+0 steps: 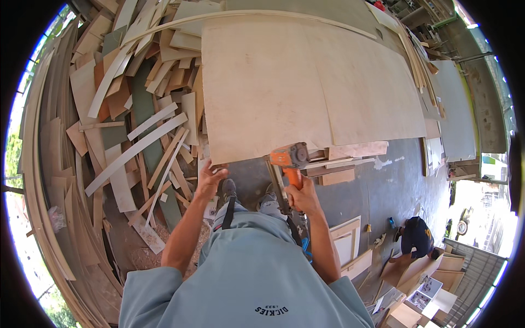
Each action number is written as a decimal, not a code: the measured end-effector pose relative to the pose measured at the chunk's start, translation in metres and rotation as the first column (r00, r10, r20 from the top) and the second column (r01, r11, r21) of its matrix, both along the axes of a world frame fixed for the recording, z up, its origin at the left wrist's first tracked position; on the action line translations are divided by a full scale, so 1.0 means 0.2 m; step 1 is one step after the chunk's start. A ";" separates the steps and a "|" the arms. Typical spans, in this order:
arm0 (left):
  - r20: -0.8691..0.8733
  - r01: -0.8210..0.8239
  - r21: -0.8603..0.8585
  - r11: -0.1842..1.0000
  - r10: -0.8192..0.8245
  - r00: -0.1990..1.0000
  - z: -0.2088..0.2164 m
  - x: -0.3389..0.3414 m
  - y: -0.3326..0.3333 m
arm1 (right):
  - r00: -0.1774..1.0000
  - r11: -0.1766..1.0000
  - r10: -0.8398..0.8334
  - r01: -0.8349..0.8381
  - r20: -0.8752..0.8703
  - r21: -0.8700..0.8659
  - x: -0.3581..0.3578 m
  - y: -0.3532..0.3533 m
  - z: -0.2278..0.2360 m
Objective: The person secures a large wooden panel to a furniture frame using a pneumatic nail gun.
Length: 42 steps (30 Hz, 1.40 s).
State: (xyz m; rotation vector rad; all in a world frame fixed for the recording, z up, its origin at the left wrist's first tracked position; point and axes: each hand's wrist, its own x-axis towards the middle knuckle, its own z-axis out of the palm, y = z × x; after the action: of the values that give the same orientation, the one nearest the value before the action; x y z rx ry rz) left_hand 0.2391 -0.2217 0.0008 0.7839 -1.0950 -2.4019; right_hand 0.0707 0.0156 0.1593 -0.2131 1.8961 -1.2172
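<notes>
My right hand (305, 198) is closed around the handle of an orange and black nail gun (291, 157). The gun's head overlaps the near edge of a large plywood sheet (262, 82), and its long magazine points down toward my feet. Whether its nose touches the wood is hidden. Beside that sheet's near left corner is my left hand (210, 179), palm partly up, its loosely curled fingers apart and nothing visible in them. The fingertips come up to the sheet's edge; I cannot tell whether they touch it. A second plywood sheet (366, 87) lies to the right.
Loose offcuts and strips (136, 147) heap up at left, beside long boards (41, 164). More wood pieces (342, 164) show beyond the near edge. A curved strip (262, 13) crosses the far side. At lower right a person (416, 236) bends over wooden panels (418, 273) on the grey floor (377, 191).
</notes>
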 end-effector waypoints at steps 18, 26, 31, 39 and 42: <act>-0.073 -0.077 0.530 0.844 0.136 0.988 -0.16 -0.51 0.57 | 0.993 0.992 0.086 -0.077 0.082 -0.098 -0.21 0.15 -0.04; 0.107 -0.327 0.555 0.765 0.325 0.940 -0.09 -0.41 0.49 | 0.982 0.980 0.189 -0.189 -0.004 -0.066 -0.24 0.14 -0.04; 0.431 -0.405 0.605 0.685 0.146 0.891 0.24 -0.47 0.23 | 0.980 0.980 0.196 -0.195 0.035 -0.034 -0.26 0.08 -0.01; 0.324 -0.214 0.414 0.885 0.077 0.943 0.08 -0.45 0.20 | 0.969 0.969 0.246 -0.246 0.010 -0.032 -0.27 -0.01 -0.01; 0.311 -0.207 0.404 0.891 0.079 0.947 0.07 -0.46 0.20 | 0.967 0.966 0.256 -0.256 0.010 -0.036 -0.28 -0.02 -0.03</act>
State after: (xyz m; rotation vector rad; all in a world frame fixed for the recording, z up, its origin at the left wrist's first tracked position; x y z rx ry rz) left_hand 0.1479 -0.1812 0.0138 1.3481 -0.5598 -2.4816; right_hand 0.0150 0.0107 0.1523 -0.4525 1.7725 -1.0733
